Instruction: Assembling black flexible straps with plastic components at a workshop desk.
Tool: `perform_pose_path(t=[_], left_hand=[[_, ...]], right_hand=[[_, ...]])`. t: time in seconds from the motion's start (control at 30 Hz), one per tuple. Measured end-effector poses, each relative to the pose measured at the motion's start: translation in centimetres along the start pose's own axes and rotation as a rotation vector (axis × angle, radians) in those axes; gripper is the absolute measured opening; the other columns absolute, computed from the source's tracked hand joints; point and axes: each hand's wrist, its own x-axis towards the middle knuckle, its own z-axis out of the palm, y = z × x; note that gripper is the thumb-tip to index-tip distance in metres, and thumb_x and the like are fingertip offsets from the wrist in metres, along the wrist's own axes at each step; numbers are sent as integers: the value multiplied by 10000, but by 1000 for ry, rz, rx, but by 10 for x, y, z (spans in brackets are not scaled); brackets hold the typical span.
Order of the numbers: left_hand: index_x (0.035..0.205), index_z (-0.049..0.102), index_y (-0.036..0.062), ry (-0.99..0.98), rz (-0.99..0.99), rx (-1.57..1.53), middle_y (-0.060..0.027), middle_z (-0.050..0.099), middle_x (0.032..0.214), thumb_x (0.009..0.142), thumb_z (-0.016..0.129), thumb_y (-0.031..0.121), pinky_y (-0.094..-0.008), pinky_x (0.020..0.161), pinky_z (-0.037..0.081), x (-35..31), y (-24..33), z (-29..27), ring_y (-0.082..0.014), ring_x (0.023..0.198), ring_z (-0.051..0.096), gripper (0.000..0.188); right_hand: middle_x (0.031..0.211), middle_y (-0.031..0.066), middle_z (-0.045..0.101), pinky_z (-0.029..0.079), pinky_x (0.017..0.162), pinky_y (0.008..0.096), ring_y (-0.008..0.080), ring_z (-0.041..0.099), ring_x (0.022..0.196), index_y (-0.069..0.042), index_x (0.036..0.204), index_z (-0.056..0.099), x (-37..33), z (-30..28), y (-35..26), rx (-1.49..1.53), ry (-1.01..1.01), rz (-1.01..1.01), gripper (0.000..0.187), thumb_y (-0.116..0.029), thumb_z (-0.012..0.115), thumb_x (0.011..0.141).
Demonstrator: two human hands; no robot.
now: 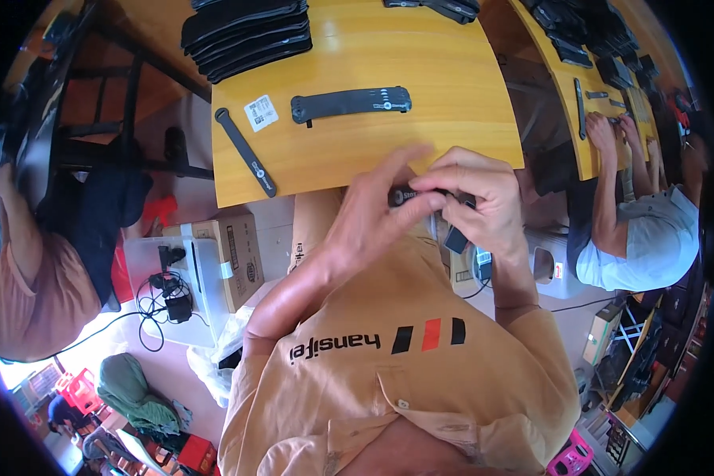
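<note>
Just past the near edge of the table, above my lap, both hands meet around a black strap (404,196) with white print. My left hand (369,208) has its thumb pressed along the strap, its fingers stretched and slightly smeared. My right hand (482,194) pinches the strap's other end, and a dark piece (457,238) hangs below its fingers. On the table lie a single black strap (246,152) with a looped end, a flat bundle of black straps (349,104), and a white label (261,113) with printed codes.
A tall stack of black straps (246,40) stands at the table's far left, another pile (436,6) at the far edge. At right, a co-worker's hands (611,131) work at a second table (559,67). Left of my legs are a cardboard box (238,258) and cables (166,293).
</note>
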Motion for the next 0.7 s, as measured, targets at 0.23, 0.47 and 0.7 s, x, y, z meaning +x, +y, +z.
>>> perform_pose_path(t=[0.23, 0.47, 0.7], left_hand=[[936, 607, -4, -491, -574, -344, 9, 555, 746, 852, 592, 138, -202, 615, 423, -2, -65, -36, -48, 669, 486, 166], [835, 596, -13, -214, -616, -264, -3, 554, 664, 848, 577, 88, -187, 563, 426, 6, -110, -69, -51, 620, 510, 104], [890, 612, 13, 55, -642, -301, -2, 573, 695, 850, 585, 119, -186, 573, 432, 28, -146, -65, -61, 608, 521, 116]], right_hand=[[781, 58, 614, 455, 572, 195, 74, 566, 658, 53, 940, 631, -9, 1, 64, 379, 249, 453, 155, 62, 564, 801], [662, 16, 598, 429, 530, 179, 48, 524, 592, 19, 872, 643, 4, 10, 126, 447, 318, 538, 94, 34, 605, 787], [730, 14, 612, 425, 525, 174, 58, 540, 618, -2, 899, 639, 24, 20, 156, 439, 378, 635, 184, 66, 510, 788]])
